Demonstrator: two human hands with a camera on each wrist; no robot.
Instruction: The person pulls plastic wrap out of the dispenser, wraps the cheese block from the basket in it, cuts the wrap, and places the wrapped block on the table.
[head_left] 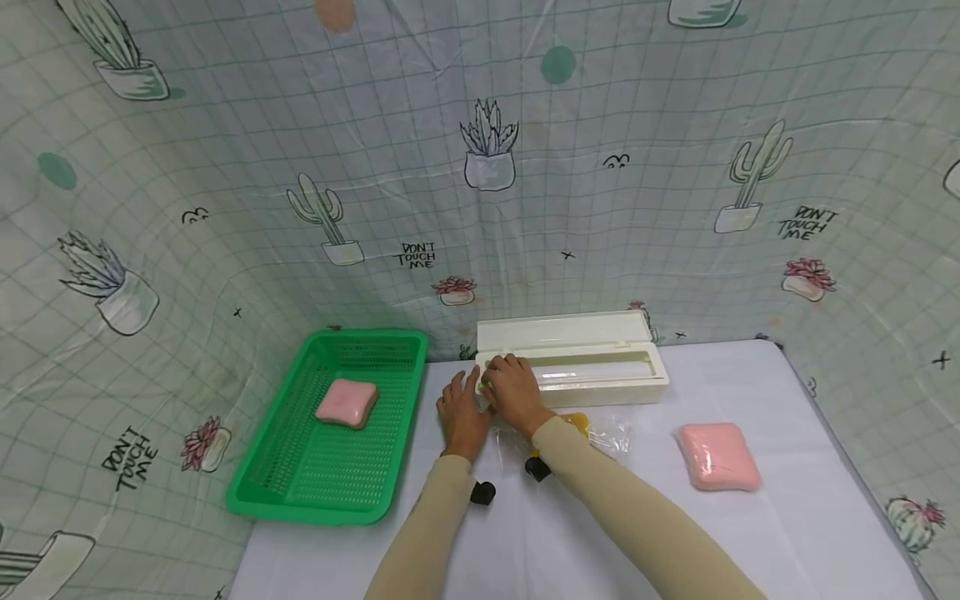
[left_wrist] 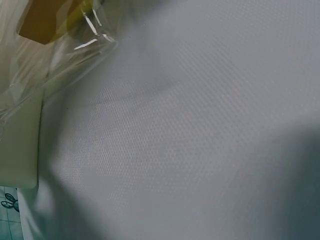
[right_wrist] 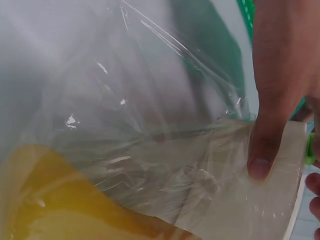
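Note:
A long white cling film dispenser (head_left: 603, 393) stands at the back of the table, its lid (head_left: 562, 332) raised and a pale film roll inside. My right hand (head_left: 517, 390) is at its left end. In the right wrist view, the right thumb presses on the front wall, and the fingers curl at a small green slider (right_wrist: 310, 150). My left hand (head_left: 461, 417) rests beside that same corner, fingers extended toward it. Clear film (right_wrist: 150, 100) hangs in front of the dispenser, over a smooth yellow object (right_wrist: 65, 195) partly hidden by the right sleeve.
To the left sits a green perforated basket (head_left: 243, 492) with a pink soap-like bar (head_left: 347, 402) inside. Another pink bar (head_left: 717, 456), shiny as if wrapped, lies at right on the white-covered table (head_left: 795, 525). A cactus-print curtain (head_left: 555, 208) surrounds the back and sides.

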